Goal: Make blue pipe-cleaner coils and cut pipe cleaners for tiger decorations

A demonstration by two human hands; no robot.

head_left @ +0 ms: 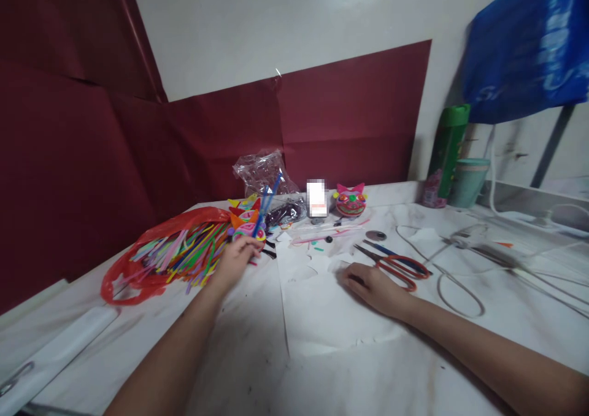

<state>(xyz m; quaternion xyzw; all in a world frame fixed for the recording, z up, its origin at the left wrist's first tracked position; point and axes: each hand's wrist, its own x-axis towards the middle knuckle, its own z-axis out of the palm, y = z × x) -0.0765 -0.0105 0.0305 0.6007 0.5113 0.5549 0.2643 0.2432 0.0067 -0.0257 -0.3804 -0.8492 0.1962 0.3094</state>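
My left hand (240, 255) is closed on blue pipe cleaners (265, 206), which stick up above the fingers. Just behind it sit small colourful craft figures with pointed ears (243, 219). A red plastic bag (113, 281) full of many-coloured pipe cleaners (184, 253) lies to its left. My right hand (365, 282) rests on white paper (317, 318) with its fingers curled in; what they hold, if anything, is hidden. Right beside that hand lie orange-handled scissors (396, 269) and a dark blue pointed tool (391, 253).
A finished-looking pink-eared figure (350, 201) stands by the wall, near a crumpled clear bag (262, 170). Loose cable (460, 312) loops over the right side. A green bottle (448, 158) and cup (470, 183) stand behind. A white device (59, 354) lies front left.
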